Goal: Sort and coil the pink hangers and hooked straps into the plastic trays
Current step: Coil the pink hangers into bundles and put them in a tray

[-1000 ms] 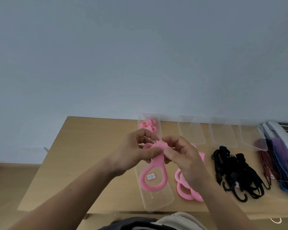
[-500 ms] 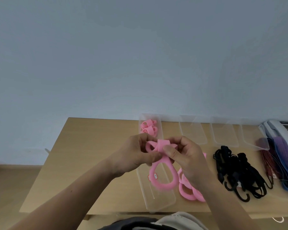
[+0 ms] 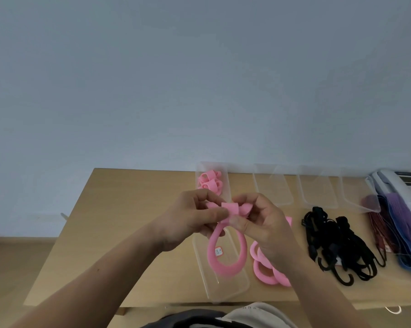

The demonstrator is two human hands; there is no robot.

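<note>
Tighter now than a second ago: the fold at the top of the pink hanger [image 3: 225, 272] | my left hand [image 3: 188, 223] and right hand [image 3: 266, 229] both pinch it, keeping the coil from springing open | loop dangles over the tray [image 3: 234, 290], ready to drop in

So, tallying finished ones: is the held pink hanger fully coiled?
Partly: pink hanger folded at top between left hand and right hand; big loop hangs uncoiled.

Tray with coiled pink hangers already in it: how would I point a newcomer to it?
On the wooden table, four clear trays lie in a row. It is the leftmost tray. Only it holds coiled pink hangers, at its far end.
</note>
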